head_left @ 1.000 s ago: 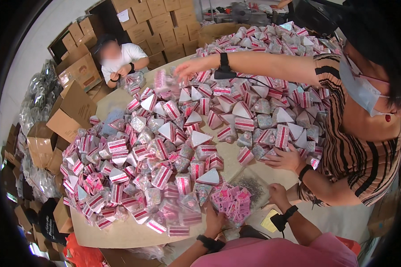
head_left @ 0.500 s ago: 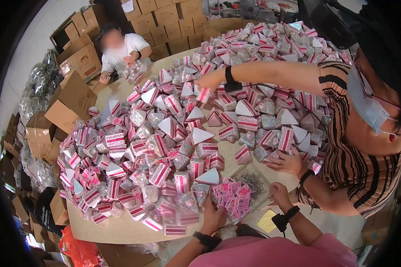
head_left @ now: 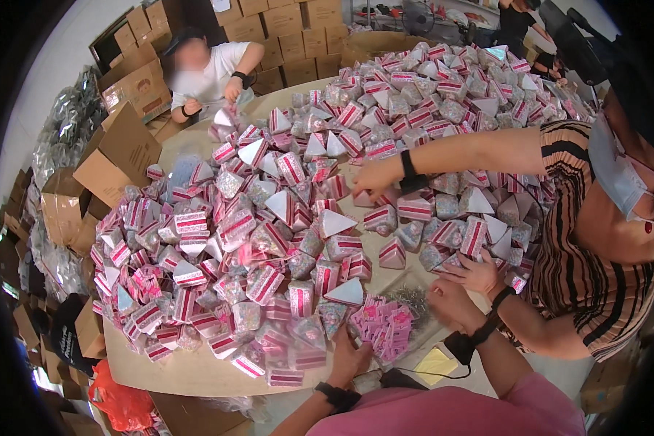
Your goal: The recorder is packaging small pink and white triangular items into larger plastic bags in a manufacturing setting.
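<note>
Resting beside the pink cards (head_left: 384, 327), the left hand (head_left: 350, 357) is partly curled; whether anything is gripped cannot be told. The right hand (head_left: 452, 307) is held with bent fingers at the clear tray (head_left: 427, 336), where small metal pieces (head_left: 415, 296) are heaped; its grip is hidden. Farther left, pink-and-white wedge-shaped packages (head_left: 265, 283) are piled on the table (head_left: 174, 372), and beyond, a co-worker's hand (head_left: 376, 178) is stretched out among more.

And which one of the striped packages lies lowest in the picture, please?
The striped package to the left of the person's left hand and slightly lower, its dark pink stripe running level; all the others sit higher in the picture.
</note>
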A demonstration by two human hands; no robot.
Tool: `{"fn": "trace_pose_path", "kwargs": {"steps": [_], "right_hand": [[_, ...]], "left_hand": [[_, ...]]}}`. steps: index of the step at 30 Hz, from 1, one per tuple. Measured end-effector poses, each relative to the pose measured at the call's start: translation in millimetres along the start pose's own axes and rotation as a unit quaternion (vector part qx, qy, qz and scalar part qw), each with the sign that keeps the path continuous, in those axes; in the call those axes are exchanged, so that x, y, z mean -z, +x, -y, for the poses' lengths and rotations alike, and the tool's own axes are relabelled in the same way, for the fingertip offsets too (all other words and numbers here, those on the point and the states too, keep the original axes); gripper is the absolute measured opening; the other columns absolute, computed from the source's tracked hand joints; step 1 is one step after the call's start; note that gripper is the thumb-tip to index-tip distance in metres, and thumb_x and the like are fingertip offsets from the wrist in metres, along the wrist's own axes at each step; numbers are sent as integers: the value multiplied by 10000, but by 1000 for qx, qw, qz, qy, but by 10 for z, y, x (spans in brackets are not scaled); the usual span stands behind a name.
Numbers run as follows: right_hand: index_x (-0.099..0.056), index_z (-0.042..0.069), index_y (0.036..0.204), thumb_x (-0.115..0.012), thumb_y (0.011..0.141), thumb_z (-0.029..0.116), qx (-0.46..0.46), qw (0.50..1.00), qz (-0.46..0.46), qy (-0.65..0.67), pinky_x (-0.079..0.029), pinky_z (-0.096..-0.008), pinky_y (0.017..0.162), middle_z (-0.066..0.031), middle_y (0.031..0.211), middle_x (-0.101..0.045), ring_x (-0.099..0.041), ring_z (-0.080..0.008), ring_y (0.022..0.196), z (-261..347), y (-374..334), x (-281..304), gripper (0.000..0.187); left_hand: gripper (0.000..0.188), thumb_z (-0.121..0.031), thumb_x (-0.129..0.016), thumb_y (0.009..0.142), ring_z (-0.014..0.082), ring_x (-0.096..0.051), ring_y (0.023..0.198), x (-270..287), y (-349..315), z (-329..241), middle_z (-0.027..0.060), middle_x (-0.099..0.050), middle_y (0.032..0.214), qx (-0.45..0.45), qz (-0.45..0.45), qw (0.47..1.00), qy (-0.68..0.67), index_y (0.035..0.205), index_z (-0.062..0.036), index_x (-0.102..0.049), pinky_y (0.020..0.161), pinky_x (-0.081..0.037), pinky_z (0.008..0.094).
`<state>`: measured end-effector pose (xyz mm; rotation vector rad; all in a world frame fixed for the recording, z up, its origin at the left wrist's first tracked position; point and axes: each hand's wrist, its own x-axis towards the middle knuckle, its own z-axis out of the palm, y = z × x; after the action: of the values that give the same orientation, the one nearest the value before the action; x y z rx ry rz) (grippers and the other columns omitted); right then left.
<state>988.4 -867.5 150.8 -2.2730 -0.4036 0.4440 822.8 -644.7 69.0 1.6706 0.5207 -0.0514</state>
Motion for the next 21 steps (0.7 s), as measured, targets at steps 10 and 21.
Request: {"fn": "trace_pose_path", "kwargs": {"steps": [10, 21], "right_hand": [[-573, -4, 838, -570, 770, 207, 100, 992, 24, -74, -449, -429, 655, -211, 753, -576, -595, -372, 760, 276, 500, -91, 222], [-642, 70, 905, -630, 701, 472, 176, 902, 129, -374, -463, -429, 801, -159, 835, -656, -640, -334, 810, 595, 1256, -617, 451]], "left_hand": [[701, -143, -636, 717, 333, -557, 993, -51, 21, -56, 205, -561, 1083, -24, -55, 998, 6, 1341, -8, -346, 869, -438, 382], [724, -149, -642, 704, 335, -539, 1024, -116, -29, -96, 210, -518, 1121, 39, -90, 994, 57, 1354, -13, -353, 879, -439, 395]]}}
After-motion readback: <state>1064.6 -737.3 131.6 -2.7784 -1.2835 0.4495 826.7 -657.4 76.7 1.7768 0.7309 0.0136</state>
